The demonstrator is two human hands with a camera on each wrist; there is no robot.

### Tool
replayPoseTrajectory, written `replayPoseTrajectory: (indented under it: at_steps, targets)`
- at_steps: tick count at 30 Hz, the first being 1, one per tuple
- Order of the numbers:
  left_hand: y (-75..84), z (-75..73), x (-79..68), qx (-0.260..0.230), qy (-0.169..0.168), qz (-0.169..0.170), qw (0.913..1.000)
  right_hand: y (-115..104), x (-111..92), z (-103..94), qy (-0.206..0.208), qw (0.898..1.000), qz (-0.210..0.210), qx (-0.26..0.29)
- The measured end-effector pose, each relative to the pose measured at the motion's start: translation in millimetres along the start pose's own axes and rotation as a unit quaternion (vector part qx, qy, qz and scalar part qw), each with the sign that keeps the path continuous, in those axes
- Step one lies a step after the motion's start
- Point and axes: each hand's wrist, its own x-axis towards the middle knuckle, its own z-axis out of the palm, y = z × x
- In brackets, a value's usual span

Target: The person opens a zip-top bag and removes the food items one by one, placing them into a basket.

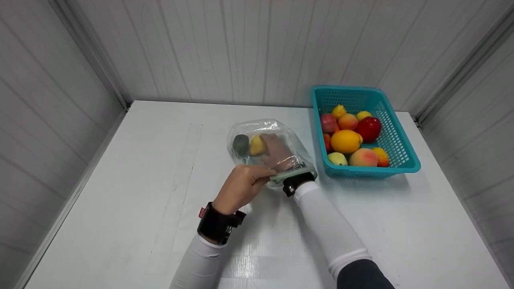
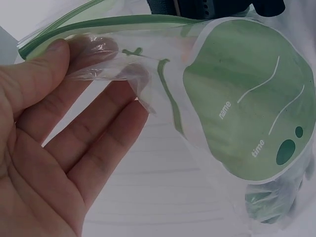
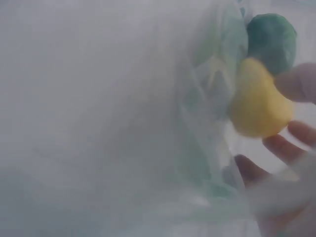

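A clear zip bag (image 1: 287, 134) lies on the white table with its mouth toward me. My left hand (image 1: 243, 182) pinches the green zip edge (image 2: 123, 20) between thumb and forefinger, its other fingers spread below. Through that mouth my right hand (image 1: 277, 152) reaches inside, wrist at the opening. Its thumb and fingertips hold a yellow pear (image 3: 259, 101), the thumb on one side and fingertips at the other. Beside the pear, deeper in the bag, is a dark green rounded fruit (image 1: 241, 145). The bag's plastic blurs part of the right wrist view.
A teal basket (image 1: 401, 140) stands at the back right of the table, close to the bag. It holds several fruits, among them a red apple (image 1: 368, 128), a yellow-orange fruit (image 1: 346, 141) and a peach (image 1: 363, 157). Grey panel walls (image 1: 241, 52) enclose the table.
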Motion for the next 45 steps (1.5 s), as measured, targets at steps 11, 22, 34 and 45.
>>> replayPoseTrajectory:
  at_steps: [11,22,34,45]
  targets:
    - [0.6,-2.9,0.9,-0.001,0.001,0.001,1.0,-2,-5,-4.5,-0.031,0.997,-0.001,0.076]
    - [-1.5,-3.9,-0.4,-0.002,0.02,-0.016,0.9997,-9,-11,-14.8,-0.065,0.994,-0.067,0.06]
    - [-4.1,-0.8,0.6,0.015,0.088,-0.051,0.9947,2,-26,-19.0,-0.06,0.996,-0.047,0.043]
    - [-7.4,-1.3,2.4,0.03,0.13,-0.066,0.9888,-1,-48,-36.7,-0.108,0.994,0.025,-0.017]
